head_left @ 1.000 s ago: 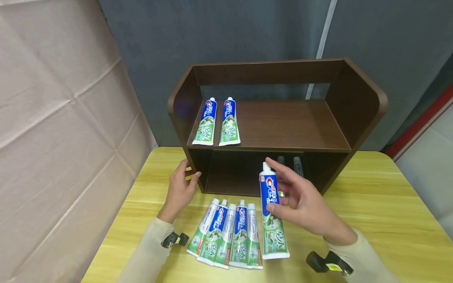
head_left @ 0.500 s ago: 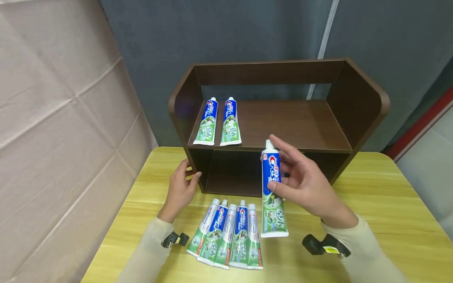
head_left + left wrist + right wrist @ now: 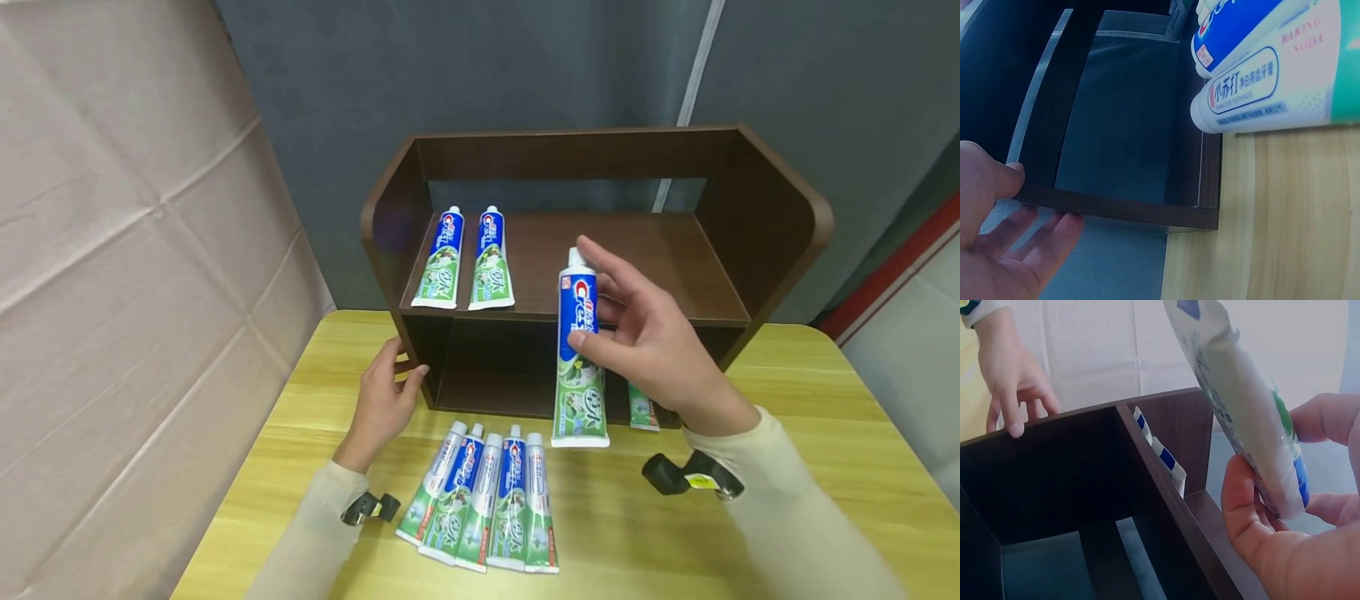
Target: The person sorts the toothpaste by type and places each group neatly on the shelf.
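Note:
My right hand (image 3: 648, 346) pinches a blue-and-green Crest toothpaste tube (image 3: 579, 392) between thumb and fingers, cap up, in front of the upper shelf's edge. In the right wrist view the tube's pale back (image 3: 1247, 406) faces the camera. My left hand (image 3: 386, 400) grips the left side panel of a dark brown shelf unit (image 3: 622, 242); the left wrist view has thumb and fingers on either side of the panel edge (image 3: 1129, 209). Two matching toothpaste tubes (image 3: 439, 258) lie side by side at the left of the upper shelf, caps toward the back.
On the wooden table (image 3: 810, 500), several toothpaste tubes (image 3: 480, 500) lie fanned out before the unit, blue ones alternating with white-and-green. Another green-ended tube (image 3: 642, 408) shows in the lower compartment at right, partly behind my right hand. A grey curtain (image 3: 525, 67) hangs behind.
My right hand has raised the toothpaste tube from in front of the lower compartment to the upper shelf's level. The left hand has stayed on the side panel.

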`<action>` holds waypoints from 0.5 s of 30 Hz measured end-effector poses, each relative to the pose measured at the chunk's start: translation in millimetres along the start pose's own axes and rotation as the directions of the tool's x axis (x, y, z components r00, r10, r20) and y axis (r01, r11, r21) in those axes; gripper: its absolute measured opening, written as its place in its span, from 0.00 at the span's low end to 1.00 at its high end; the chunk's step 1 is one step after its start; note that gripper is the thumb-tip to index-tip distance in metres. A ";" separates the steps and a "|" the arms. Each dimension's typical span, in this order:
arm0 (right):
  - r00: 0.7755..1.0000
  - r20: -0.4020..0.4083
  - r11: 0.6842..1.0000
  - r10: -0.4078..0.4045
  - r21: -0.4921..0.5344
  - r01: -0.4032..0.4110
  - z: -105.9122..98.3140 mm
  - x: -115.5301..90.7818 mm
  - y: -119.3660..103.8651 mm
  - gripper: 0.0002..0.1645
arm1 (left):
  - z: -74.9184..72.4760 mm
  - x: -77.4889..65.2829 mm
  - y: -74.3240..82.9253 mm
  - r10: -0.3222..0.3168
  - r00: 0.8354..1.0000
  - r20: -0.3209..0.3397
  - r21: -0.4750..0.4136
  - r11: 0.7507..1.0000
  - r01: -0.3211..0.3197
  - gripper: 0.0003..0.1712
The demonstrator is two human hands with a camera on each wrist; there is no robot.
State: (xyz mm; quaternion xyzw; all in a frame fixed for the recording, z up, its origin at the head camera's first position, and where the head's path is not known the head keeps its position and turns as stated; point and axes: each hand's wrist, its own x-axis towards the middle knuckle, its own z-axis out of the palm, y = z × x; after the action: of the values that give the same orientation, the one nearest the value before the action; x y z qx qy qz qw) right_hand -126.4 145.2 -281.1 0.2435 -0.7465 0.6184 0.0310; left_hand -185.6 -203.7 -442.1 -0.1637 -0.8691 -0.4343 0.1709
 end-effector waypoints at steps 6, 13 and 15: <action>1.000 0.003 0.998 -0.009 -0.061 0.009 -5.9 17.2 -4.7 0.52 | 0.3 0.8 0.1 0.003 1.000 0.004 0.005 1.000 -0.003 0.29; 0.999 -0.038 0.991 0.003 -0.130 -0.008 -11.9 42.8 -9.3 0.50 | -0.2 1.5 -0.5 0.002 1.000 0.004 0.002 1.000 -0.002 0.29; 0.999 -0.047 0.989 0.005 -0.148 -0.012 -13.5 48.5 -9.3 0.50 | 0.1 1.2 -1.4 0.002 1.000 0.003 0.005 1.000 -0.002 0.29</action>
State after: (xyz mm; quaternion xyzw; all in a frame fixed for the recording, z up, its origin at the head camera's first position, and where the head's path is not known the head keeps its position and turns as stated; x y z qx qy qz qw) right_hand -168.8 141.1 -252.6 0.2231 -0.7905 0.5669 0.0636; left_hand -187.2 -204.3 -442.6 -0.1647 -0.8703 -0.4317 0.1704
